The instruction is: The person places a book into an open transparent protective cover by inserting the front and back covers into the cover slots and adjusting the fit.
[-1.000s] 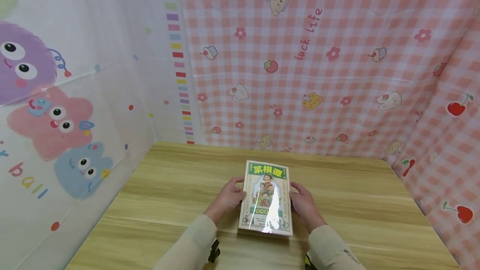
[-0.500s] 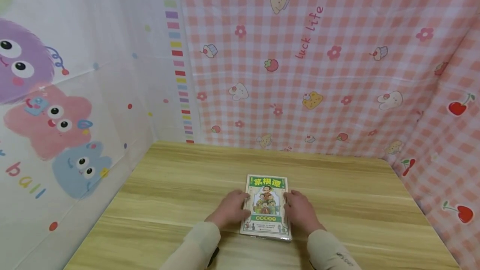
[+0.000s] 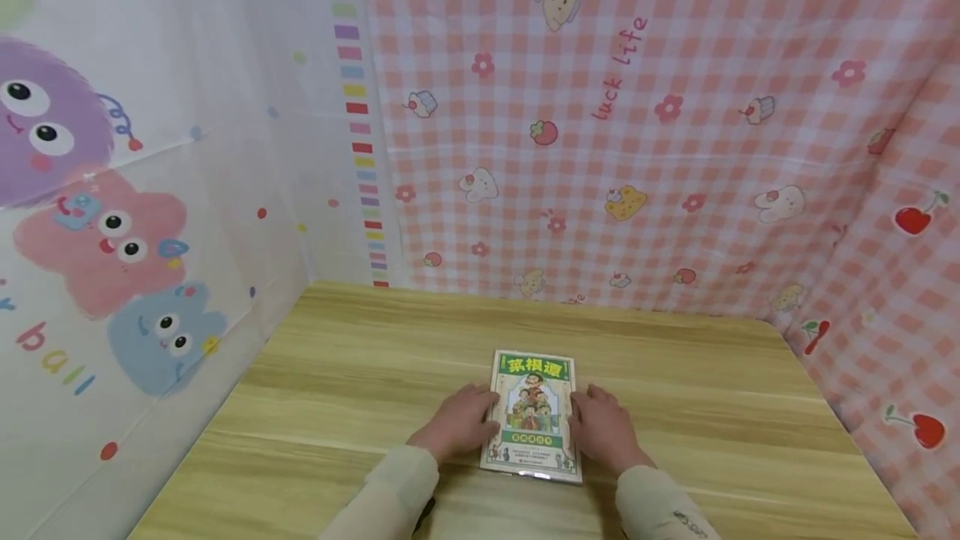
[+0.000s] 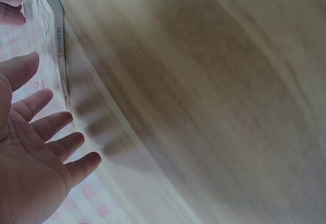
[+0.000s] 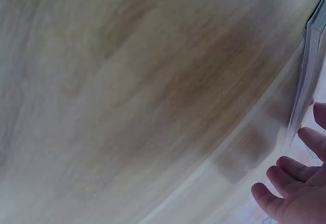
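A book [image 3: 532, 419] with a green-and-cream cover and cartoon figures lies flat on the wooden table. My left hand [image 3: 461, 419] is at its left side, fingers spread and fairly straight; in the left wrist view the fingers [image 4: 51, 127] extend beside the book's spine [image 4: 60, 46]. On the other side is my right hand [image 3: 603, 427], its fingers [image 5: 285, 180] loosely extended near the page edge [image 5: 308, 71] in the right wrist view. The thumbs come close to the cover's side edges; whether they touch it I cannot tell.
The wood-grain table [image 3: 337, 407] reaches back to a pink checked cloth [image 3: 510, 157] hung behind it. A white cloth with cartoon figures [image 3: 112, 240] hangs at the left, and a cherry-print checked cloth [image 3: 900, 298] at the right.
A second ago both hands held the book tilted up off the table. It has come down flat, and the fingers have loosened from it. Over the last half second little has moved.
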A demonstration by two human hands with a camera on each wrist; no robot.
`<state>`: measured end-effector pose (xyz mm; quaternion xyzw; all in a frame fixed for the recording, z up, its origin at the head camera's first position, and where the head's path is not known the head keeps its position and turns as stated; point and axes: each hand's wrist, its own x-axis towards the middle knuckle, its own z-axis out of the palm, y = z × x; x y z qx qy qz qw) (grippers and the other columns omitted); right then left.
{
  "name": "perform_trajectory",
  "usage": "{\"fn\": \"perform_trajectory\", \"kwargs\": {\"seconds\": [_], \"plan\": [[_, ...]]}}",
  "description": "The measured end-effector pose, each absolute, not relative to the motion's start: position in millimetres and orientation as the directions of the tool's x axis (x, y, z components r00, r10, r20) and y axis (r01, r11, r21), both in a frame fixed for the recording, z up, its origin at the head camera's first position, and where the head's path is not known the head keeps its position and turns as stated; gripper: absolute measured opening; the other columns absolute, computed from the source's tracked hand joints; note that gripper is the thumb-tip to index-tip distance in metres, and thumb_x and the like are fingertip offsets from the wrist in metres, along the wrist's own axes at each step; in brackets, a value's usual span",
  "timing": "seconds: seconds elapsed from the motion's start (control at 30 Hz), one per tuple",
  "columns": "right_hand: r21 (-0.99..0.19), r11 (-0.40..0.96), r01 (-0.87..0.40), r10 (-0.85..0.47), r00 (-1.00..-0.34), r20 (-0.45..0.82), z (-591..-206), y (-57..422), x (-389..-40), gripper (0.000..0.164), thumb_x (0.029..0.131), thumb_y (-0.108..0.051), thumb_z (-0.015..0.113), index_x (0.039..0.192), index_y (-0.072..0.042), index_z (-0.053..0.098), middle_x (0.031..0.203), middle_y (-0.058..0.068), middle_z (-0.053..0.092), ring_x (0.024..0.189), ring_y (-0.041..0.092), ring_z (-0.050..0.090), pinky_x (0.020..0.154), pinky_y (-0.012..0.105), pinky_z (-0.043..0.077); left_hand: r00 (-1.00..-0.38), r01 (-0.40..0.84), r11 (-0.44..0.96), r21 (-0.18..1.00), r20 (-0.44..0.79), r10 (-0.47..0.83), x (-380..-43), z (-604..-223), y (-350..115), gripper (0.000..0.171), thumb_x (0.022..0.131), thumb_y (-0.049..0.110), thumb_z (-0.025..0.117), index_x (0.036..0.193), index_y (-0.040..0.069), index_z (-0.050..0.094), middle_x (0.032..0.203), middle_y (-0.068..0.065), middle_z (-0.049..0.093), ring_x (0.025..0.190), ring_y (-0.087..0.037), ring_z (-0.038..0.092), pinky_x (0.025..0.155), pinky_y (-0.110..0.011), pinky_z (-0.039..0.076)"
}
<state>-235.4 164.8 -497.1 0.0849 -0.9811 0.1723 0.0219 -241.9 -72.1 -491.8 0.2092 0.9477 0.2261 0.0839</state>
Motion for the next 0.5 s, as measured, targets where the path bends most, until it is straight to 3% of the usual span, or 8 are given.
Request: {"fn": "perform_trajectory", "kwargs": {"seconds": [0.27,0.5], "plan": [[-0.358,0.914,-0.191,-0.143,-0.977,0.156,-495,165,-238,0.035,0.095,-0.022,0.054,0.116,0.003,0.066,0.123,0.028,0.061,0.118,0.045,0.048,0.092,0.065,0.042,-0.939,0.315,0.850,0.422,0.006,0.344,-253,-494,-84,0.046,0.098,0.028,0.048,0.136,0.002,0.050,0.146,-0.024,0.042,0.135,-0.043,0.028,0.110,-0.063,0.024],[-0.350,0.913,-0.209,-0.117,-0.957,0.265,-490,167,-241,0.033,0.096,-0.023,0.053,0.111,0.002,0.069,0.120,0.029,0.062,0.110,0.045,0.054,0.089,0.063,0.046,-0.969,0.241,0.886,0.395,0.054,0.240,-263,-484,-104,0.049,0.098,0.031,0.049,0.136,0.002,0.049,0.144,-0.027,0.042,0.133,-0.046,0.029,0.108,-0.066,0.024]]}}
